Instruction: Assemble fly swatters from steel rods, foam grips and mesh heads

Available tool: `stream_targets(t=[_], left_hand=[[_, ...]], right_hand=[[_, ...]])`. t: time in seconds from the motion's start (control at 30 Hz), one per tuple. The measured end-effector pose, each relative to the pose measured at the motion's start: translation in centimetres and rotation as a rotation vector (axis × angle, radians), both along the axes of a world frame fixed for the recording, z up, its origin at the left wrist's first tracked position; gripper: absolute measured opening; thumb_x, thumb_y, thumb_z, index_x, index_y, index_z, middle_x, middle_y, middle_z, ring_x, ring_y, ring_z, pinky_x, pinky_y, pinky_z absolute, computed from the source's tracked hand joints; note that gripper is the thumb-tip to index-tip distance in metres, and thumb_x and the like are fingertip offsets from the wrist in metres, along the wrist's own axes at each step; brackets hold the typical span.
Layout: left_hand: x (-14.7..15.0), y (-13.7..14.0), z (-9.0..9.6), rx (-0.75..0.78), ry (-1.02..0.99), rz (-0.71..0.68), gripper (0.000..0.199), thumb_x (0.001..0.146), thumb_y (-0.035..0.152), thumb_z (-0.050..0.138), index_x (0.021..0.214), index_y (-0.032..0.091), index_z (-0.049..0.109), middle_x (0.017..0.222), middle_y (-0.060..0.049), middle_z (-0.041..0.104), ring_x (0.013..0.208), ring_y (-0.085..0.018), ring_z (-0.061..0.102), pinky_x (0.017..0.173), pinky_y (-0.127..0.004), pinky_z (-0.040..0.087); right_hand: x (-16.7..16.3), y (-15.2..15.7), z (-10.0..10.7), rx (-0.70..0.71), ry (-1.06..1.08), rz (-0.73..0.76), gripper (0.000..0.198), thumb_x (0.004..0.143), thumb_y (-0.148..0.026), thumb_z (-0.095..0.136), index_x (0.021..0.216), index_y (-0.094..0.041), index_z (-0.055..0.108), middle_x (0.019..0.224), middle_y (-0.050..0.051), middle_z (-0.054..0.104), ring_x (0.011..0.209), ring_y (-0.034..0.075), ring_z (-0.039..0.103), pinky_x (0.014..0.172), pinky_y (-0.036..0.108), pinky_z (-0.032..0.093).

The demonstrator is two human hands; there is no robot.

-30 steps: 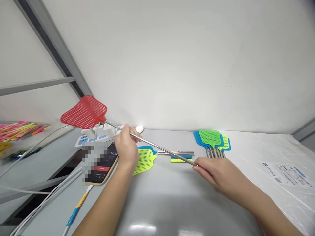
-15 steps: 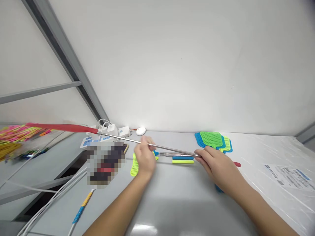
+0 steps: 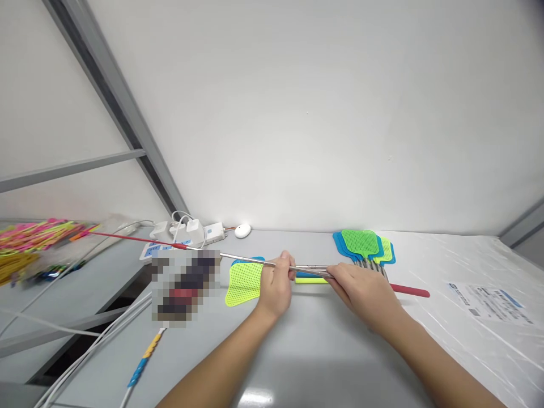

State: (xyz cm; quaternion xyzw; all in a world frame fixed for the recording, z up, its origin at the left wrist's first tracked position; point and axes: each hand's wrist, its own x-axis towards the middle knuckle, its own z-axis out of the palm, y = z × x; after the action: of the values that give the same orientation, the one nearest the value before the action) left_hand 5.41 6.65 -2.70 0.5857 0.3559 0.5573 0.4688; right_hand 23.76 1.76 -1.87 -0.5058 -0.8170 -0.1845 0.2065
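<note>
A telescopic fly swatter with a metal rod (image 3: pixel 244 259) lies across the view, held above the table. Its red head (image 3: pixel 140 238) points left and is seen nearly edge-on. The red handle (image 3: pixel 410 290) sticks out to the right of my right hand. My left hand (image 3: pixel 276 286) is closed around the middle of the rod. My right hand (image 3: pixel 361 292) grips the rod close to the handle, hiding where they join. Behind my left hand rest a yellow-green swatter (image 3: pixel 244 283) and a blue one (image 3: pixel 250 260), their handles partly covered.
Several green and blue swatters (image 3: pixel 361 242) are stacked at the back right. A plastic-wrapped package with a label (image 3: pixel 488 303) lies at right. Left are a power strip (image 3: pixel 148 251), cables, a blurred patch (image 3: pixel 182 292) and a pile of colourful items (image 3: pixel 38 238). A wall stands behind.
My left hand has moved right, closer to my right hand. The red head has turned from its broader side to nearly edge-on and shifted right. More of the red handle shows.
</note>
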Motion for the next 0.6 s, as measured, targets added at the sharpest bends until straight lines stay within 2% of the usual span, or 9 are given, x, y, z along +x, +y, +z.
stream_targets(t=[0.13, 0.23, 0.33, 0.47, 0.53, 0.6], left_hand=[[-1.2, 1.2, 0.7, 0.053, -0.058, 0.066, 0.045, 0.093, 0.042, 0.037, 0.053, 0.021, 0.037, 0.052, 0.002, 0.034, 0.054, -0.014, 0.035, 0.056, -0.028, 0.033], [-1.9, 2.2, 0.9, 0.024, -0.191, 0.112, 0.045, 0.093, 0.039, 0.038, 0.051, 0.021, 0.034, 0.051, 0.002, 0.030, 0.052, -0.014, 0.034, 0.052, -0.028, 0.033], [-2.1, 2.7, 0.9, -0.030, -0.282, 0.120, 0.046, 0.093, 0.038, 0.040, 0.051, 0.021, 0.032, 0.051, 0.003, 0.027, 0.050, -0.013, 0.032, 0.049, -0.026, 0.033], [-1.7, 2.7, 0.9, -0.015, -0.376, 0.153, 0.048, 0.093, 0.040, 0.041, 0.051, 0.020, 0.032, 0.051, 0.003, 0.026, 0.049, -0.012, 0.031, 0.047, -0.025, 0.034], [-1.2, 2.6, 1.0, -0.055, -0.466, 0.157, 0.046, 0.093, 0.042, 0.043, 0.053, 0.019, 0.036, 0.053, 0.003, 0.030, 0.049, -0.011, 0.033, 0.048, -0.024, 0.037], [-0.7, 2.5, 1.2, -0.173, -0.602, 0.126, 0.040, 0.092, 0.044, 0.046, 0.061, 0.018, 0.043, 0.061, 0.002, 0.040, 0.054, -0.011, 0.041, 0.054, -0.024, 0.042]], right_hand=[[0.7, 0.6, -0.2, 0.020, 0.014, -0.005, 0.027, 0.098, -0.026, 0.036, 0.084, -0.019, 0.057, 0.068, 0.000, 0.061, 0.058, 0.012, 0.051, 0.052, 0.027, 0.022], [2.0, 1.3, -0.6, 0.037, 0.036, -0.033, 0.027, 0.098, -0.030, 0.038, 0.079, -0.019, 0.055, 0.065, -0.001, 0.059, 0.055, 0.013, 0.050, 0.052, 0.027, 0.021], [3.2, 1.9, -1.0, -0.004, 0.047, -0.035, 0.026, 0.097, -0.031, 0.040, 0.078, -0.020, 0.054, 0.065, -0.001, 0.059, 0.057, 0.013, 0.050, 0.052, 0.026, 0.022], [3.4, 1.9, -1.0, -0.019, 0.055, -0.012, 0.024, 0.097, -0.030, 0.040, 0.081, -0.019, 0.054, 0.069, -0.001, 0.060, 0.060, 0.013, 0.051, 0.053, 0.026, 0.024], [3.3, 1.7, -0.8, 0.024, 0.046, -0.023, 0.024, 0.097, -0.030, 0.041, 0.082, -0.019, 0.056, 0.068, -0.001, 0.059, 0.060, 0.013, 0.051, 0.054, 0.026, 0.024], [3.2, 1.7, -0.6, 0.076, 0.030, -0.046, 0.023, 0.097, -0.030, 0.043, 0.084, -0.020, 0.058, 0.065, -0.001, 0.057, 0.058, 0.013, 0.049, 0.055, 0.027, 0.024]])
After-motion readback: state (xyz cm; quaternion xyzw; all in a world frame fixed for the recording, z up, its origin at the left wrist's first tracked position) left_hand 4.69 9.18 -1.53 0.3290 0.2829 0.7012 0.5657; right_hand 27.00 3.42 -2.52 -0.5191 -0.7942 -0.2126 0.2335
